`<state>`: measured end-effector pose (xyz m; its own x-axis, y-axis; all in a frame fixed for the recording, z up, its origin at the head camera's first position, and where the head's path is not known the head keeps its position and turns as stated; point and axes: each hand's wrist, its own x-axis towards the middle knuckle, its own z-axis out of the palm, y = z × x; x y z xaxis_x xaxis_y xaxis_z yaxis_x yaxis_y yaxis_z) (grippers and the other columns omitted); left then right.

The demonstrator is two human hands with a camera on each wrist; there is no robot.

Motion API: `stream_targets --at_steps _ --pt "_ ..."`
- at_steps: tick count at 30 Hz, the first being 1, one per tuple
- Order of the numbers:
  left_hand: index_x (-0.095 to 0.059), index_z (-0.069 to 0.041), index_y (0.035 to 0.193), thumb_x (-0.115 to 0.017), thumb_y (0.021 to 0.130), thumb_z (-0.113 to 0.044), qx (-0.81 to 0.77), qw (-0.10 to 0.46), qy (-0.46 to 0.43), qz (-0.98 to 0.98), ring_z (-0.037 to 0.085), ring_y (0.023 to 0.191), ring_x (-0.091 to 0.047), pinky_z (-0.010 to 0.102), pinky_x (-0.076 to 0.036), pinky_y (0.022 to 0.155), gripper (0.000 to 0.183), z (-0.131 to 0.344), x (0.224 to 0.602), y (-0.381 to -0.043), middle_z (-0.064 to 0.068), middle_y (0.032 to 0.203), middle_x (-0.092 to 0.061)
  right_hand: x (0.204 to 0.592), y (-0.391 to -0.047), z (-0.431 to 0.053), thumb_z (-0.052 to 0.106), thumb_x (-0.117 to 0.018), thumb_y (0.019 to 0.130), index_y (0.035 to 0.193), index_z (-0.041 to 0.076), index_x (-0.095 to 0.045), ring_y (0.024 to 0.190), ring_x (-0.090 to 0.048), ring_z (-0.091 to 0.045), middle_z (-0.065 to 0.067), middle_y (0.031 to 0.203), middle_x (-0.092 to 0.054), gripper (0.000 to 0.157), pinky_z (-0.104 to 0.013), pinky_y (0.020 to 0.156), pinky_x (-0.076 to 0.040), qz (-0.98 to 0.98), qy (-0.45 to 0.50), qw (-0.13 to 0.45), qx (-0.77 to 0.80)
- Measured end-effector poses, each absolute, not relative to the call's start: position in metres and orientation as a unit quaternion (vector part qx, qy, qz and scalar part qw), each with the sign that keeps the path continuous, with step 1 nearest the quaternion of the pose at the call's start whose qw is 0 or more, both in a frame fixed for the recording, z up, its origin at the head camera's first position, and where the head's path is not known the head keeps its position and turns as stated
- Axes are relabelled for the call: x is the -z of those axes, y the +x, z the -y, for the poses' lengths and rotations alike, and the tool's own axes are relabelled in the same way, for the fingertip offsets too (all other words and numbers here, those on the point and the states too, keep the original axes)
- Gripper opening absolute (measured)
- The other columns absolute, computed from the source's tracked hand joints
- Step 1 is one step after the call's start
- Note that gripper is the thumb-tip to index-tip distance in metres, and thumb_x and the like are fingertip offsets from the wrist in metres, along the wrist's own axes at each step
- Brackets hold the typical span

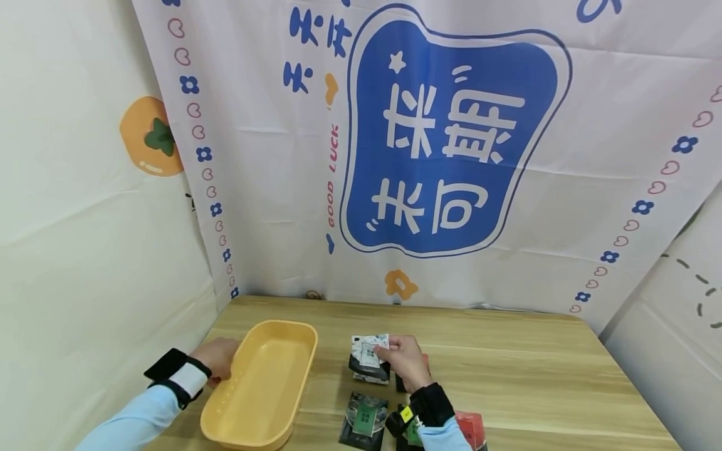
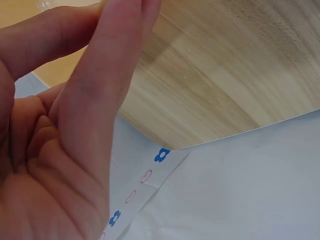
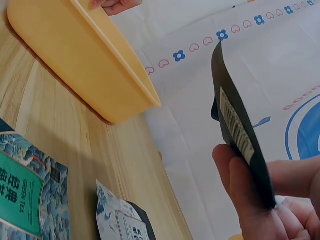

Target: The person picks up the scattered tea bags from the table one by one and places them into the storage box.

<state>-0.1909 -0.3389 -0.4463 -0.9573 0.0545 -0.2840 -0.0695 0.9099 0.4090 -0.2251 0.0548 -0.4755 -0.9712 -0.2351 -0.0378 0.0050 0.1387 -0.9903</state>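
Right hand (image 1: 407, 363) — fingers pinching a flat, white-and-black printed sachet (image 1: 366, 351) by its right side, above the wood-grained bench (image 1: 519, 369), right of the yellow oblong plastic basin (image 1: 264, 382). Left hand (image 1: 219, 357) — fingers gripping the basin's left rim. A light, sure pinch should avoid creasing the sachet.

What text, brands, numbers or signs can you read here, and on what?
"未来可期": blue panel on cloth backdrop, sideways.
"GOOD LUCK": cloth backdrop.
"天天": cloth backdrop, top; adjoining characters cut off or unclear.
"GREEN TEA": green-label packet.
Too small or blurred: remaining lettering on packets, including white packet; barcode digits on held packet.
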Motion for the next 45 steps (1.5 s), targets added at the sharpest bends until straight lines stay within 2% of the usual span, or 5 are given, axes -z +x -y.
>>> stream_targets --at_steps 12,20,32,39,45 --pt "-0.059 -0.003 0.083 -0.054 0.067 0.025 -0.237 0.161 -0.012 -0.958 0.016 0.050 -0.060 0.027 -0.053 0.043 0.033 0.338 0.446 -0.189 0.006 0.073 -0.060 0.472 -0.225 -0.045 0.011 -0.066 0.093 0.080 0.000 -0.062 0.048 -0.034 -0.008 0.008 0.052 -0.035 0.017 -0.022 0.051 -0.030 -0.752 -0.075 0.104 0.647" --pt "-0.054 -0.002 0.075 -0.055 0.065 0.021 -0.226 0.142 0.010 -0.964 0.016 0.047 -0.057 0.027 -0.050 0.041 0.025 0.340 0.444 -0.191 0.005 0.065 -0.058 0.458 -0.226 -0.040 0.010 -0.066 0.092 0.108 -0.005 -0.071 0.057 -0.049 -0.008 -0.007 0.077 -0.073 0.022 -0.023 0.056 -0.039 -0.758 -0.097 0.081 0.640" --pt "-0.056 0.001 0.078 -0.057 0.067 0.020 -0.227 0.164 0.007 -0.960 0.016 0.049 -0.059 0.028 -0.053 0.044 0.022 0.343 0.441 -0.193 0.006 0.066 -0.059 0.454 -0.228 -0.028 0.011 -0.067 0.092 0.086 -0.003 -0.066 0.050 -0.029 -0.010 0.007 0.054 -0.036 0.016 -0.023 0.053 -0.027 -0.759 -0.103 0.083 0.638" --pt "-0.057 0.002 0.080 -0.057 0.066 0.019 -0.214 0.161 0.009 -0.963 0.016 0.049 -0.059 0.029 -0.054 0.045 0.022 0.341 0.438 -0.196 0.006 0.068 -0.058 0.443 -0.226 -0.021 0.011 -0.067 0.093 0.110 -0.006 -0.070 0.069 -0.062 -0.014 -0.014 0.076 -0.072 0.024 -0.025 0.066 -0.045 -0.767 -0.111 0.071 0.627" --pt "-0.057 0.002 0.082 -0.058 0.068 0.020 -0.222 0.165 0.006 -0.961 0.016 0.051 -0.060 0.029 -0.054 0.045 0.024 0.340 0.437 -0.191 0.006 0.070 -0.059 0.450 -0.230 -0.014 0.011 -0.067 0.092 0.101 -0.005 -0.071 0.055 -0.044 -0.008 0.007 0.057 -0.050 0.019 -0.022 0.059 -0.035 -0.761 -0.103 0.079 0.635"
